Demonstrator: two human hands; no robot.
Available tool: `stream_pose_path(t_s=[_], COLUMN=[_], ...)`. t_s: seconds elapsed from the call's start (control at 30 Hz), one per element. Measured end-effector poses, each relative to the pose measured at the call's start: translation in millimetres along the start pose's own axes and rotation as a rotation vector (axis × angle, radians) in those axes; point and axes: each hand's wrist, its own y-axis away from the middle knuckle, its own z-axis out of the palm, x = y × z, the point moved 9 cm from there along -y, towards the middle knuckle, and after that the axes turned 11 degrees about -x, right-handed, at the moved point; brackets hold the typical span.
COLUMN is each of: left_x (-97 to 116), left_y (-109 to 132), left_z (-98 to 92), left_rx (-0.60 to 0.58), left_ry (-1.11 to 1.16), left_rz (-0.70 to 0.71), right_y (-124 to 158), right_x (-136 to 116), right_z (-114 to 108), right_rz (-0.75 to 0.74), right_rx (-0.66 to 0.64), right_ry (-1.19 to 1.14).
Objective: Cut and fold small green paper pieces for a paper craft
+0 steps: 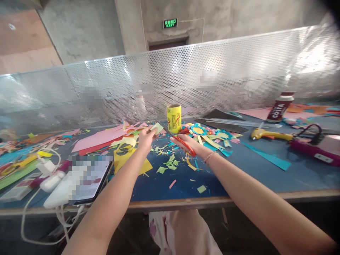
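Left hand (pixel 146 137) pinches pale-green paper (pixel 158 128), right hand (pixel 193 143) grips red scissors (pixel 186 146): apparently mid-cutting, and any next snip needs that paper steady.

Right of the right hand (pixel 188 144): yellow glue gun (pixel 273 134) on its side, purple-cased device (pixel 316 150) beside it; COSTA bottle (pixel 279 108) farther off. Beyond both hands: yellow printed roll (pixel 174 118), upright, hollow core; perforated metal panel (pixel 164 76) behind it, lit EXIT sign (pixel 170 23) higher up. Left of the left hand (pixel 147 138), nearer the table edge: tablet (pixel 96 184), partly blurred; white cable (pixel 22 221) looping below.
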Motion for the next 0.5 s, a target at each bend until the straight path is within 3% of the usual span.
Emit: stream_pose_path(t_s=[0.5], left_x=[1], left_y=[-5], left_z=[-1.3], left_rx=[-0.004], left_ry=[0.071], left_rz=[0.048], right_y=[2], right_x=[-2], right_z=[15], right_rz=[-0.022], right_rx=[-0.105], right_ry=[-0.342])
